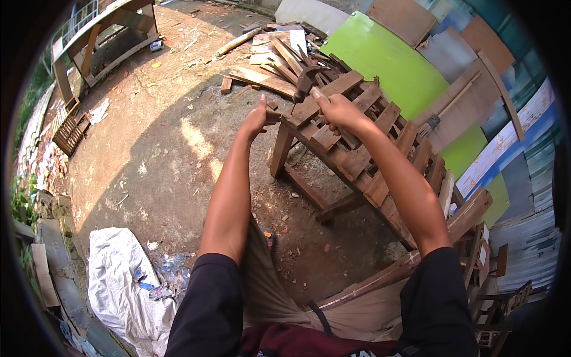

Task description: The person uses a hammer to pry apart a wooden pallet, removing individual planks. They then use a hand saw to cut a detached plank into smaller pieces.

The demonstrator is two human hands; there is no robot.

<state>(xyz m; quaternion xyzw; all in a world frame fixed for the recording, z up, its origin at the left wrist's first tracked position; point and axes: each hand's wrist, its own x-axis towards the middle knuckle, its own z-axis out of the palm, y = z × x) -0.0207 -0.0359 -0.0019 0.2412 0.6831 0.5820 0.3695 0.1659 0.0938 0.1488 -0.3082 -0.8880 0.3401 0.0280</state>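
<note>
My right hand (pixel 340 113) is closed round the handle of a hammer (pixel 303 86). Its dark head hangs over the near-left end of a slatted wooden bench (pixel 357 163). What looks like a thin nail (pixel 292 109) stands up from the end slat under the hammer. Beside that corner is my left hand (pixel 257 121), thumb raised and fingers apart, with nothing visible in it. Whether its fingertips touch the wood I cannot tell.
Beyond the bench lies a pile of scrap boards (pixel 273 62). A green panel (pixel 386 56) and other sheets lean at the right. A white sack (pixel 122 285) lies at the lower left, a wooden crate (pixel 68 131) farther off. A wooden table (pixel 101 30) stands at the far left.
</note>
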